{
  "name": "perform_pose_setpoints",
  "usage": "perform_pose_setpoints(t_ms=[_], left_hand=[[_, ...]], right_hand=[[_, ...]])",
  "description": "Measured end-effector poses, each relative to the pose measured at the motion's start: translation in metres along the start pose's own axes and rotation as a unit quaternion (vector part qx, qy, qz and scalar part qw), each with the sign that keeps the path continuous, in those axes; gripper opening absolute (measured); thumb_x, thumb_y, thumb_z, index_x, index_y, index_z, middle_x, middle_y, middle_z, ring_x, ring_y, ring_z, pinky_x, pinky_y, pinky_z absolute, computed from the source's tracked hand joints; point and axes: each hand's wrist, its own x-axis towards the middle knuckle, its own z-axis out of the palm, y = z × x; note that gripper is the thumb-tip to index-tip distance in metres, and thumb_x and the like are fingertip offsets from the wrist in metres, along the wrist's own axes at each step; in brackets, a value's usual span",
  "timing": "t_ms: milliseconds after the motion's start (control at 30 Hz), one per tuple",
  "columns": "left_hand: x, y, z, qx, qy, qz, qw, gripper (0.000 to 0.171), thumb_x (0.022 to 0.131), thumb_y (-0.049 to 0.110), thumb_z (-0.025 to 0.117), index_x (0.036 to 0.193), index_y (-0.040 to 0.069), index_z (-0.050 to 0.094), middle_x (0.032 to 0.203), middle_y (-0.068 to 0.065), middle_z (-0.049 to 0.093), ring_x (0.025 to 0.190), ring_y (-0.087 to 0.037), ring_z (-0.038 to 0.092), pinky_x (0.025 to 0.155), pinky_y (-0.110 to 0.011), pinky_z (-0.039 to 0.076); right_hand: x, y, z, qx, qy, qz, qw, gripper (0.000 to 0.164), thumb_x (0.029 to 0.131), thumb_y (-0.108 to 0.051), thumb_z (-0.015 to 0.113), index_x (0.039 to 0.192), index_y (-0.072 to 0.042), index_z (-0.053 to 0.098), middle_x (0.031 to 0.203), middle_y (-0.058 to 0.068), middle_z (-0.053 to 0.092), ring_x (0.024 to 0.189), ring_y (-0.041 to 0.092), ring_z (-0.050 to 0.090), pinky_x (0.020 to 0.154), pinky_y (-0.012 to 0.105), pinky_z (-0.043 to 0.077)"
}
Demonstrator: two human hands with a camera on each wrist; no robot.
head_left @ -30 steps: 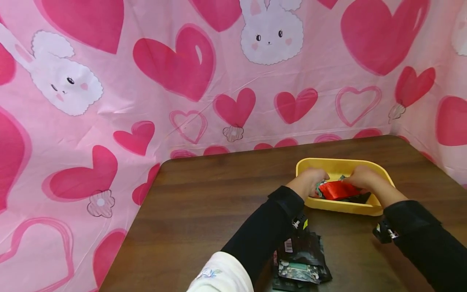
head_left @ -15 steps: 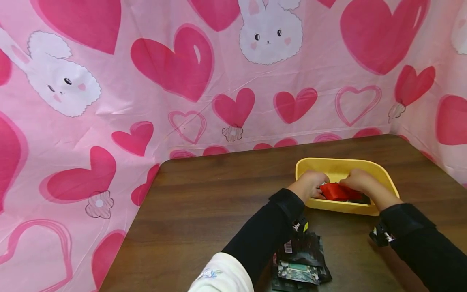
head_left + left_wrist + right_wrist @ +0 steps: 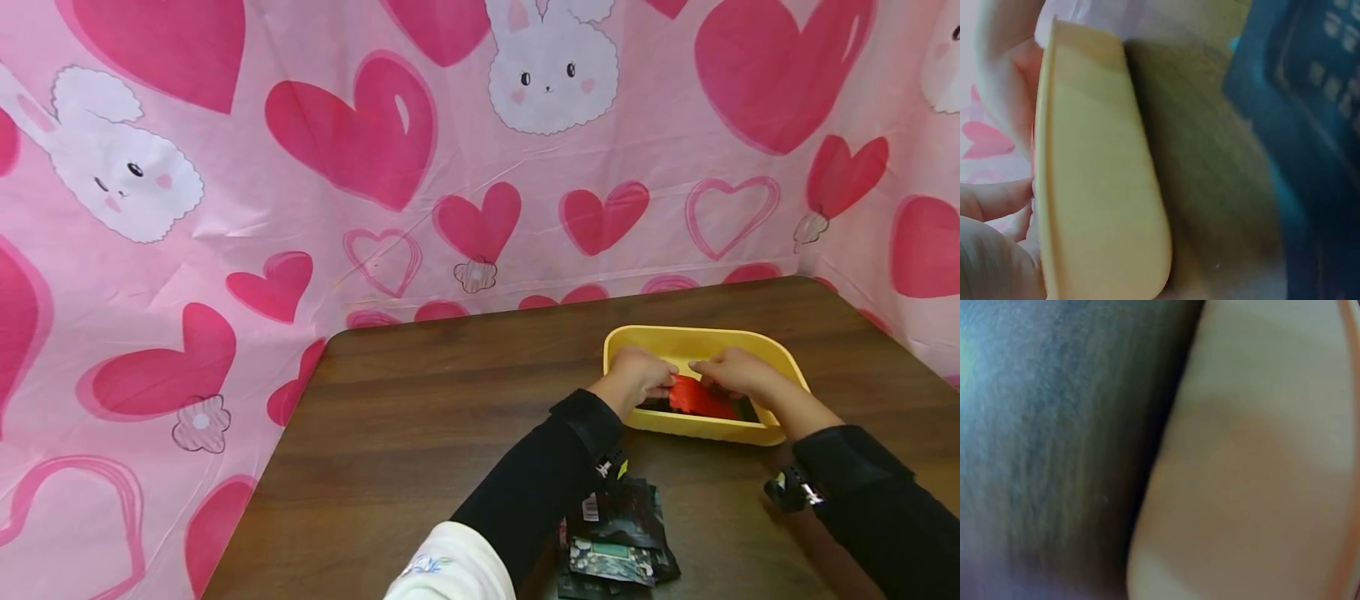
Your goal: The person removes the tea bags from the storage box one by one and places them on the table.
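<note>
Both hands reach into a yellow tray [image 3: 705, 427] on the table. In the head view my left hand [image 3: 639, 373] pinches the left end of a shiny red packet [image 3: 697, 397] between thumb and fingers. My right hand [image 3: 738, 372] grips the packet's right side from above, its index finger stretched toward the left hand and its thumb hidden. Darker packets [image 3: 746, 408] lie under the red one. In the left wrist view the left hand's fingers [image 3: 997, 203] bend over the rim of the tray [image 3: 1097, 169]. Only the tray's outer wall [image 3: 1241, 487] shows in the right wrist view, blurred.
A pile of dark printed packets [image 3: 618, 537] lies on the wooden table [image 3: 420, 433] in front of the tray, beside the left forearm. A pink cloth [image 3: 315, 167] with hearts and rabbits hangs behind the table and on both sides.
The red packet has been turned and shifted slightly right in the tray, and the green-patterned packets seen around it are now covered. Both hands have drawn a little closer together.
</note>
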Motion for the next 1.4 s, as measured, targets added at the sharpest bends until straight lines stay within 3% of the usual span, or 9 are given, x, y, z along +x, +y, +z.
perform_pose_setpoints(t_ms=[200,433,567,733,900,1033,1233,1400], left_hand=[[-0.001,0.005,-0.024,-0.059,-0.036,0.046,0.9966,0.013,0.078,-0.012,0.069,0.085,-0.003,0.074,0.069,-0.007,0.064,0.056,-0.015,0.055,0.075,-0.036,0.058],[-0.003,0.008,-0.084,-0.092,-0.117,0.066,0.9867,0.015,0.082,-0.005,0.067,0.096,-0.001,0.074,0.085,-0.006,0.071,0.073,-0.017,0.066,0.079,-0.035,0.057],[-0.016,-0.005,-0.116,-0.095,-0.155,0.069,0.9810,0.017,0.084,-0.004,0.067,0.100,-0.003,0.072,0.089,-0.008,0.071,0.077,-0.018,0.069,0.083,-0.036,0.056],[-0.039,-0.034,-0.142,-0.081,-0.171,0.066,0.9798,0.019,0.085,-0.004,0.065,0.103,-0.006,0.070,0.093,-0.012,0.071,0.079,-0.021,0.069,0.084,-0.038,0.055],[-0.062,-0.067,-0.160,-0.067,-0.182,0.049,0.9797,0.015,0.086,-0.003,0.065,0.100,-0.007,0.069,0.088,-0.012,0.070,0.073,-0.020,0.068,0.080,-0.038,0.056],[-0.076,-0.091,-0.167,-0.047,-0.202,0.029,0.9777,0.009,0.085,-0.005,0.063,0.094,-0.005,0.067,0.078,-0.010,0.066,0.062,-0.016,0.063,0.070,-0.037,0.058],[-0.089,-0.123,-0.166,-0.042,-0.237,0.008,0.9705,0.009,0.084,-0.010,0.059,0.089,-0.005,0.064,0.068,-0.008,0.060,0.054,-0.014,0.058,0.066,-0.038,0.059],[-0.092,-0.139,-0.162,-0.046,-0.245,0.000,0.9685,0.009,0.084,-0.011,0.059,0.088,-0.005,0.063,0.065,-0.007,0.058,0.054,-0.013,0.058,0.067,-0.038,0.059]], right_hand=[[-0.016,-0.008,-0.012,0.072,-0.020,-0.037,0.996,0.048,0.103,-0.036,0.036,0.095,0.005,0.059,0.070,0.002,0.047,0.068,0.017,0.050,0.064,0.028,0.051],[-0.046,-0.037,-0.012,0.140,-0.028,-0.107,0.984,0.041,0.098,-0.024,0.053,0.118,0.012,0.053,0.101,0.010,0.064,0.089,0.022,0.063,0.081,0.035,0.056],[-0.059,-0.056,0.004,0.144,-0.054,-0.140,0.978,0.035,0.094,-0.020,0.060,0.114,0.008,0.058,0.101,0.011,0.065,0.091,0.023,0.061,0.082,0.036,0.055],[-0.067,-0.066,0.033,0.165,-0.100,-0.173,0.966,0.030,0.091,-0.017,0.063,0.109,0.007,0.061,0.098,0.012,0.067,0.088,0.023,0.061,0.080,0.032,0.055],[-0.070,-0.065,0.065,0.200,-0.162,-0.188,0.948,0.026,0.090,-0.010,0.064,0.106,0.011,0.061,0.095,0.013,0.067,0.081,0.023,0.062,0.074,0.033,0.056],[-0.071,-0.061,0.084,0.189,-0.194,-0.201,0.941,0.021,0.088,-0.008,0.065,0.103,0.007,0.065,0.095,0.014,0.066,0.078,0.018,0.060,0.072,0.030,0.056],[-0.072,-0.056,0.101,0.174,-0.241,-0.212,0.931,0.018,0.089,-0.007,0.064,0.103,0.001,0.068,0.093,0.015,0.067,0.075,0.016,0.060,0.069,0.024,0.054],[-0.072,-0.053,0.109,0.167,-0.246,-0.226,0.927,0.018,0.088,-0.008,0.065,0.103,0.000,0.069,0.093,0.013,0.065,0.075,0.015,0.060,0.067,0.023,0.053]])
